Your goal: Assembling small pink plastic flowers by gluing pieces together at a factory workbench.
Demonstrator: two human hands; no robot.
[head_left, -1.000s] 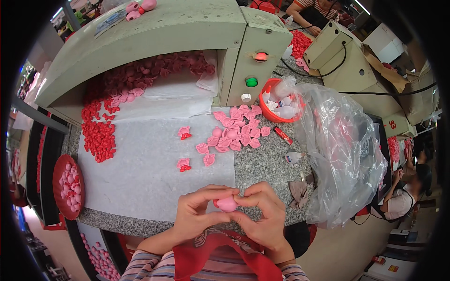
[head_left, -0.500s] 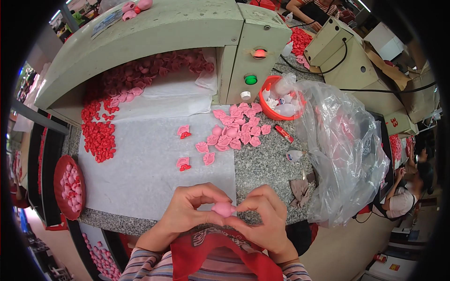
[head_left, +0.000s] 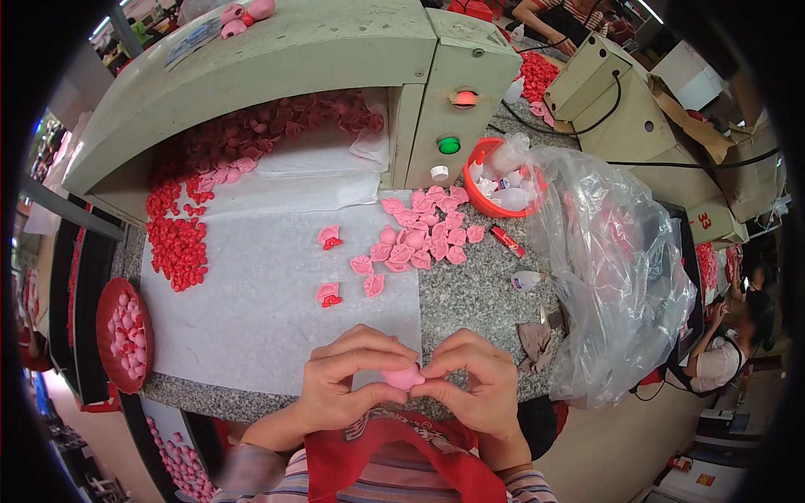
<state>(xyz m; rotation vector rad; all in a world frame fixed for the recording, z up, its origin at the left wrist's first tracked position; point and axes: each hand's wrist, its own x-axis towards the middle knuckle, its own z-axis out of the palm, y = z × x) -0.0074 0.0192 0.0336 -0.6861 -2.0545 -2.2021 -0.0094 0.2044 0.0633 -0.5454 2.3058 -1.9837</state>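
Taken from the rounded pink piece (head_left: pixel 402 378), a red tray (head_left: pixel 103 339) of pink and red pieces sits at nine o'clock. Small red pieces (head_left: pixel 177 254) lie heaped at ten, then two pink-and-red pairs (head_left: pixel 329 236) at eleven on white paper (head_left: pixel 243 318). The left hand (head_left: pixel 348 379) grips the rounded piece's left side between thumb and fingers, before the person; leaf-shaped pink pieces (head_left: pixel 428 230) cluster at twelve. The right hand (head_left: pixel 474 384) pinches its narrow right end. An orange-red bowl (head_left: pixel 471 191) of bottles stands at one, a clear plastic bag (head_left: pixel 616 293) at two.
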